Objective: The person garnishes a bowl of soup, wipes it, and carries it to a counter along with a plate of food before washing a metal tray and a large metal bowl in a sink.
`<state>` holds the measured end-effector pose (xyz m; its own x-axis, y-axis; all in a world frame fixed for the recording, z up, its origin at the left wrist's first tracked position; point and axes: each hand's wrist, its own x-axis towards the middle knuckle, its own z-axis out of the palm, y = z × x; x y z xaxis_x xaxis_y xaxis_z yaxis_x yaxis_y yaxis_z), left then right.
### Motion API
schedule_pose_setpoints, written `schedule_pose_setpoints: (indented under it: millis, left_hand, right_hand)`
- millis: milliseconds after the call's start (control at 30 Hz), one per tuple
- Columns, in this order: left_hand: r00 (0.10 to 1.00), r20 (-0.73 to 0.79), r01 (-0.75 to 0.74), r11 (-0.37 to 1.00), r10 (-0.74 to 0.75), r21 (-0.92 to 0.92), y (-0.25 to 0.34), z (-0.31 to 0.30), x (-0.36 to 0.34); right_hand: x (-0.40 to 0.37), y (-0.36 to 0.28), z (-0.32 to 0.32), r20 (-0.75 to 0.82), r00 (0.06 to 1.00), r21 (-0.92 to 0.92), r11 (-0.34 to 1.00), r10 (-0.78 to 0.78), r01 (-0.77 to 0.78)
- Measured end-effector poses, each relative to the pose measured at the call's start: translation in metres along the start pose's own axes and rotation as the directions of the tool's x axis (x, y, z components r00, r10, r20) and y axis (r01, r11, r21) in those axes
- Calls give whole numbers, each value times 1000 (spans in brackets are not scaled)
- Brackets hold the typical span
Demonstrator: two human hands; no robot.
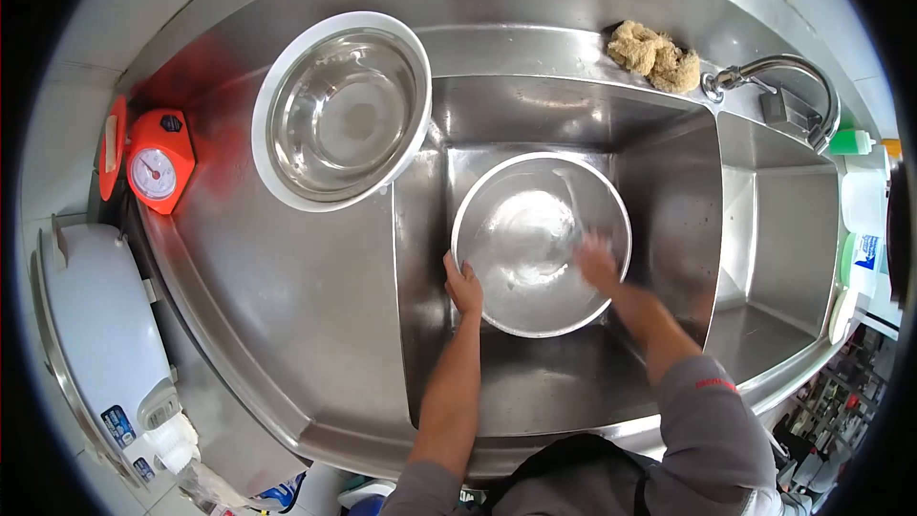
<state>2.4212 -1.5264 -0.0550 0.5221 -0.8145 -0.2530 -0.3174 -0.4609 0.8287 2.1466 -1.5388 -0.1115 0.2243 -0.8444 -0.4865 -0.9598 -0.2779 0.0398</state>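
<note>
A wide round metal bowl (535, 311) sits in the large sink basin (669, 191), its shiny inside facing up. My left hand (463, 287) grips the bowl's left rim, fingers wrapped round the edge. Over the right part of the bowl's inside is my right hand (597, 263), smeared by motion; its fingers cannot be made out, nor whether it holds anything.
On the left drainboard stand a metal bowl (349, 119) within a white-rimmed one and an orange scale (153, 172). Brown scrubbers (654, 57) lie on the back ledge near the curved faucet (788, 62). A smaller basin (774, 239) and bottles (860, 201) are at the right.
</note>
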Motion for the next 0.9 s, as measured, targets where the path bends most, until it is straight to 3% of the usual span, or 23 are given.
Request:
schedule_pose_setpoints:
  millis: [33,67,100,133,200,233,267,300,333,367,400,467,500,533,600,667,700,833,900]
  left_hand:
    - [1000,-2,8,1000,-8,-2,0,0,-3]
    - [999,8,31,1000,-31,2,2,-1,-6]
    - [999,16,48,999,-48,2,5,1,-6]
    - [999,11,50,999,-50,-3,3,1,-8]
    - [999,40,7,998,-10,65,-3,-8,-5]
    - [999,35,1,998,-3,66,-3,-10,-1]
    - [998,61,-40,996,35,82,-5,-15,-1]
    - [993,90,-79,992,70,95,-7,-17,-2]
    - [995,85,-68,993,60,95,-7,-16,-6]
    - [993,122,-20,994,6,109,-3,-11,-5]
    - [986,163,23,992,-43,124,1,-7,-4]
    - [994,110,-20,997,12,68,-2,4,3]
    - [997,66,-46,998,43,38,-7,3,0]
    - [997,70,-42,998,39,46,-9,-1,-1]
    - [997,76,2,998,-6,55,-7,-10,8]
    - [996,85,-35,997,29,73,-2,-17,15]
    - [992,109,-69,993,59,92,-1,-20,16]
    - [989,150,-25,995,9,101,-20,-13,5]
    - [999,1,35,994,-35,106,-30,-4,-11]
  right_hand:
    - [-31,-32,39,-18,998,125,990,63,-61]
    - [-43,-58,71,343,916,197,970,-205,143]
    - [-63,-98,-7,485,843,223,965,-233,138]
    - [-62,-92,-8,485,843,218,966,-234,143]
    - [-54,-74,3,417,779,285,881,-469,378]
    - [-43,-23,47,303,763,153,820,-571,552]
    - [-16,18,63,337,891,272,937,-305,218]
    - [26,35,36,204,851,31,872,-485,489]
    - [67,51,6,51,761,-364,697,-647,617]
    - [108,66,-26,-96,635,-674,520,-766,525]
    - [132,54,-71,-163,503,-720,450,-849,528]
    - [152,4,-158,-204,254,-646,325,-945,691]
    - [155,-14,-182,-228,211,-617,309,-951,724]
    - [146,-14,-189,-233,212,-610,313,-949,728]
    - [131,-16,-198,-428,580,-319,717,-693,620]
    - [118,-9,-189,-341,848,-80,912,-405,403]
    - [116,-6,-181,-243,938,25,965,-247,261]
    - [141,-13,-166,-109,944,157,932,-312,327]
    - [145,-48,-181,-337,769,-31,822,-544,568]
